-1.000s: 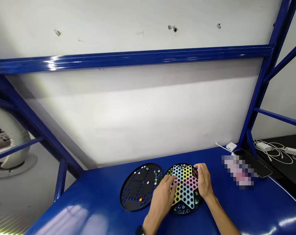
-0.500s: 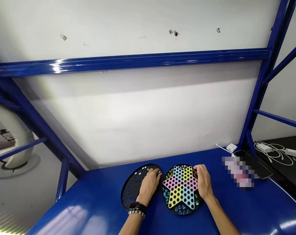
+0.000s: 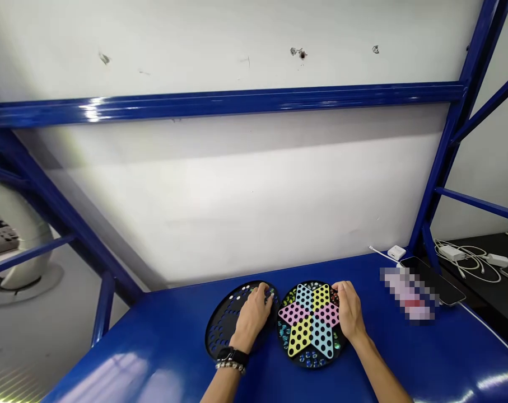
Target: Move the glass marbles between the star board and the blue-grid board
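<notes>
Left hand [image 3: 254,319] half-cupped, fingers arched down onto the far right edge of a round black perforated disc [image 3: 218,331], fingertips beside small glass marbles [image 3: 271,292]; any grasped marble hidden, so no telling whether pinched or merely touching. Right hand [image 3: 349,312] loosely curled, not visibly clenched, fingers draped over the right edge of a round black board with a six-pointed pastel star [image 3: 310,324], dotted with holes, no held piece visible. Disc and board lying flat, just beside each other, on a glossy blue metal table [image 3: 153,358]. Black wristwatch [image 3: 232,355] and beaded bracelet [image 3: 231,366] around the left wrist.
</notes>
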Tool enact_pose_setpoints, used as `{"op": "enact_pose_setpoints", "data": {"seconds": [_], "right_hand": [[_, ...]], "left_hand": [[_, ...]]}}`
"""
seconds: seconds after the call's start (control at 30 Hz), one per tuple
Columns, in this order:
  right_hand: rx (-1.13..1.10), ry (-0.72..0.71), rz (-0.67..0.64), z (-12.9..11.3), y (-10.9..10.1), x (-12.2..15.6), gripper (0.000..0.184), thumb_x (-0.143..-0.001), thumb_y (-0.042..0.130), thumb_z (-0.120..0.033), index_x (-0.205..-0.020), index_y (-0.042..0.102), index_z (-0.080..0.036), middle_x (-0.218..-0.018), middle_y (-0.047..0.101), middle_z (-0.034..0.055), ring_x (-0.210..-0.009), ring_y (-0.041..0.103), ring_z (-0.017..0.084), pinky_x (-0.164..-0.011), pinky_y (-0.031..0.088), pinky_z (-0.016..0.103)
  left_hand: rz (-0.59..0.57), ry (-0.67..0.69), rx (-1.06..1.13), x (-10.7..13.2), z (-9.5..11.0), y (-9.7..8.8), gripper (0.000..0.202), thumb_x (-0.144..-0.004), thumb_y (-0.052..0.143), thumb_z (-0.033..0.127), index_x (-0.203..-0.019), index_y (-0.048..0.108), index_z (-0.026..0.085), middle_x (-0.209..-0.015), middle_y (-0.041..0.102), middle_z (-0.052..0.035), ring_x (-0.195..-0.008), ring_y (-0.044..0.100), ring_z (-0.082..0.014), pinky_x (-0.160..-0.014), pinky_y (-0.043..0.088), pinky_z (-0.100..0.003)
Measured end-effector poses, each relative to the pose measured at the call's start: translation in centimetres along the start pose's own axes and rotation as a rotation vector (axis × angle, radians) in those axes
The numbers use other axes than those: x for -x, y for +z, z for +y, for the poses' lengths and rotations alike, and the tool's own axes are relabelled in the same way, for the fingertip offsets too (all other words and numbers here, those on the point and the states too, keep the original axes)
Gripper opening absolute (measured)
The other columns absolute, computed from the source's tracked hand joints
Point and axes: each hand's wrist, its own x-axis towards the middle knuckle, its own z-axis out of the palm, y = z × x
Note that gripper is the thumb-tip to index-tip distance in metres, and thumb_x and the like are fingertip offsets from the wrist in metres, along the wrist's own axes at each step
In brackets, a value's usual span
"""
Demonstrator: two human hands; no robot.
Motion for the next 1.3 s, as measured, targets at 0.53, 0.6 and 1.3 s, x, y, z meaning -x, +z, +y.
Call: {"op": "enact_pose_setpoints", "data": {"seconds": [0.53,0.6,1.3], "right_hand": [[0.009,-0.011,0.012,0.1,0.1,0.0,0.052,-0.105,0.022,-0.053,-0.085,0.060,-0.024,-0.087,0.063,0.0037,-0.084,0.061,0.021,-0.077,0.047,0.035],[0.002,-0.016,0.018,0.0,0.2,0.0,0.051,-0.106,0.022,-0.052,-0.085,0.060,-0.024,-0.089,0.063,0.0038,-0.085,0.061,0.021,-0.078,0.048,0.035],[-0.062,-0.036,0.158,-0.5,-0.5,-0.1,0.053,-0.105,0.018,-0.050,-0.089,0.062,-0.024,-0.091,0.063,0.0052,-0.084,0.058,0.021,-0.080,0.046,0.036]], "left_hand": [[0.028,0.055,0.052,-0.5,2.2,-1.1,0.026,-0.100,0.038,0.027,-0.108,0.062,0.019,-0.110,0.067,-0.0098,-0.098,0.068,-0.0211,-0.082,0.051,-0.029],[0.061,0.102,0.150,0.9,3.8,-1.5,0.029,-0.102,0.036,0.031,-0.110,0.062,0.020,-0.107,0.067,-0.0082,-0.097,0.067,-0.0197,-0.084,0.051,-0.029],[-0.034,0.272,0.455,5.7,11.3,0.3,0.019,-0.095,0.051,0.039,-0.100,0.065,0.026,-0.102,0.068,-0.0054,-0.079,0.064,-0.0177,-0.076,0.052,-0.031]]}}
